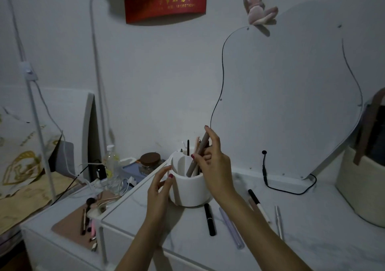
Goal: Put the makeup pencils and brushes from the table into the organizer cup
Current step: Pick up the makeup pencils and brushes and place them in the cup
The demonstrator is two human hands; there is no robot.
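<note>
A white round organizer cup (188, 189) with inner dividers stands on the white table (312, 235); several pencils and brushes stick up from it. My right hand (216, 166) is above the cup, pinching a grey-brown pencil (198, 156) whose lower end is inside a front compartment. My left hand (159, 185) rests against the cup's left side with fingers spread. On the table in front of the cup lie a black pencil (209, 218), a clear lilac pencil (231, 228), a black-and-white pencil (259, 205) and a silver pencil (278, 221).
A curvy mirror (291, 104) leans on the wall behind, with a black cable (287, 190) below it. A woven basket (362, 187) stands at the right edge. On the lower left surface are a pink tray with brushes (87, 218), a bottle (111, 162) and a jar (150, 162).
</note>
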